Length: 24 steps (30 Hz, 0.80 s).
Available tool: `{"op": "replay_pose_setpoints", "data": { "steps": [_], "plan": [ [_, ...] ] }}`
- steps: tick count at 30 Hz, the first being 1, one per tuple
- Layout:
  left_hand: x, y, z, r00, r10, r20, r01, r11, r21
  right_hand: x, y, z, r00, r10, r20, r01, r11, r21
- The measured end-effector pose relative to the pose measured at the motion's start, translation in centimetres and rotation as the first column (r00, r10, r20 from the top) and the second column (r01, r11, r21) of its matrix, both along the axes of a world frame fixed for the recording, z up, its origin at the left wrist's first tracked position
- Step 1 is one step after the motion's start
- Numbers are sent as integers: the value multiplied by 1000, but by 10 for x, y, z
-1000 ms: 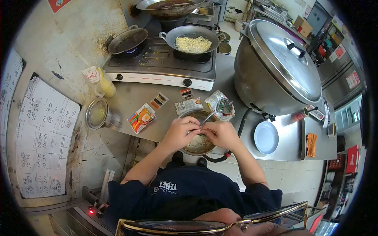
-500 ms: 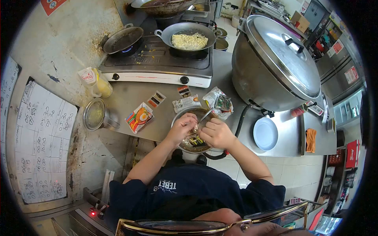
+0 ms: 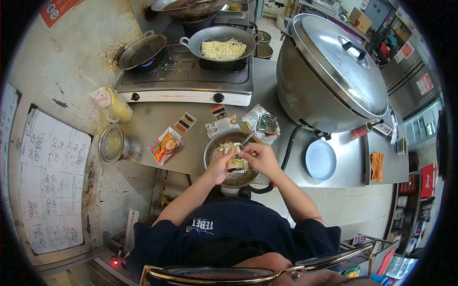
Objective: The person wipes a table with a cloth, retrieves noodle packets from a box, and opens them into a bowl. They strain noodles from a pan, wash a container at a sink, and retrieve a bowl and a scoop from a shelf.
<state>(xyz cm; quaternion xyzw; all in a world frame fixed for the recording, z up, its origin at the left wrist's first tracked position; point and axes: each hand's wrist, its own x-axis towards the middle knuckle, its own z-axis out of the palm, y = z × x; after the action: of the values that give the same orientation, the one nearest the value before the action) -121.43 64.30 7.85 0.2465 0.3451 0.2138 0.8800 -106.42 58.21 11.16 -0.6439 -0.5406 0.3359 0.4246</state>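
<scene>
My left hand (image 3: pixel 220 167) is closed, pinching one side of a small seasoning sachet (image 3: pixel 237 164). The fingers of my right hand (image 3: pixel 261 158) pinch the sachet's top right edge. Both hands are above a round metal bowl (image 3: pixel 208 159) at the counter's front edge. Brownish contents show inside the bowl, partly covered by the hands. A metal utensil handle (image 3: pixel 247 138) leans on the bowl's far rim. Around it lie a noodle packet (image 3: pixel 166 146), an opened white wrapper (image 3: pixel 222 127), small sachets (image 3: pixel 185 122) and a silvery packet (image 3: pixel 262 125).
Behind, a two-burner stove (image 3: pixel 181 90) carries a wok (image 3: pixel 193 43) with a pale noodle cake (image 3: pixel 223 49) and a smaller dark pan (image 3: pixel 143 51) over a flame. A large lidded pot (image 3: pixel 315 81) stands right, near a pale plate (image 3: pixel 320 160) and black hose (image 3: pixel 290 150).
Both hands have turned, so the sachet's printed face now shows between them. My right hand has gone from a fist-like grip to a fingertip pinch. The view has shifted slightly.
</scene>
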Motion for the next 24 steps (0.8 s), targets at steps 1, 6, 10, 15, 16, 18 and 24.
{"op": "replay_pose_setpoints", "data": {
  "steps": [1, 6, 10, 15, 16, 18, 24],
  "plan": [
    [0, 3, -18, 997, -54, -49, 57, 996, 70, 0, -1, -4, 1000, -3, -4, 3, 1000, -3],
    [12, 9, -39, 985, -85, -152, 91, 995, 37, 5, -9, -31, 658, -198, 726, -264, 843, 469],
    [20, 11, -62, 951, -106, -292, 115, 993, 12, 9, -15, -52, 698, -181, 693, -315, 792, 524],
    [28, 12, -93, 938, -133, -321, 154, 987, 42, 14, -27, -64, 690, -137, 711, -348, 798, 491],
    [30, 12, -90, 942, -103, -320, 128, 990, 59, 12, -30, -63, 690, -137, 711, -347, 799, 491],
    [29, 17, -85, 921, -53, -387, 100, 989, 104, 6, -37, -59, 733, -33, 679, -398, 789, 467],
    [29, 30, -75, 900, 126, -417, -33, 974, 225, 1, -51, -68, 827, 38, 560, -360, 801, 478]
  ]
}}
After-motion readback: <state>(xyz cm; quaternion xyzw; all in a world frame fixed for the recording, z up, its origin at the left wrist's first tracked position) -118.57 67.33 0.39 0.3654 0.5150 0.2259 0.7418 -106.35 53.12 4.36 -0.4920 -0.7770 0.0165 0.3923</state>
